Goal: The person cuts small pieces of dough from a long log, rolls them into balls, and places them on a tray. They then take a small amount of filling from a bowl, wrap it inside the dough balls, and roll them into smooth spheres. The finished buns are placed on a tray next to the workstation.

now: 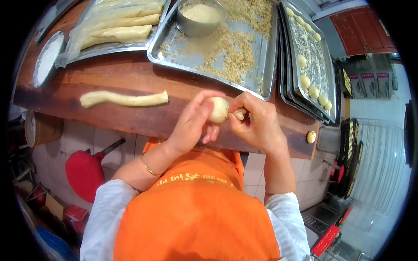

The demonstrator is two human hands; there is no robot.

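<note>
My left hand (196, 119) cradles a smooth, pale dough ball (219, 110) above the table's front edge. Between the thumb and fingers of my right hand (258, 120) is a small pinched tail of dough (240, 114), at the ball's right side. Whether that tail is still joined to the ball is hard to tell. To the left of my hands, a long dough rope (124, 99) lies on the wooden table (137, 76).
Beyond my hands sits a metal tray (209, 70) with crumbly filling (228, 55) and a metal bowl (200, 19). Stacked trays at right hold dough balls (305, 81). Plastic-covered dough rolls (120, 34) and a bowl of white powder (48, 60) stand left. A red stool (85, 174) is below.
</note>
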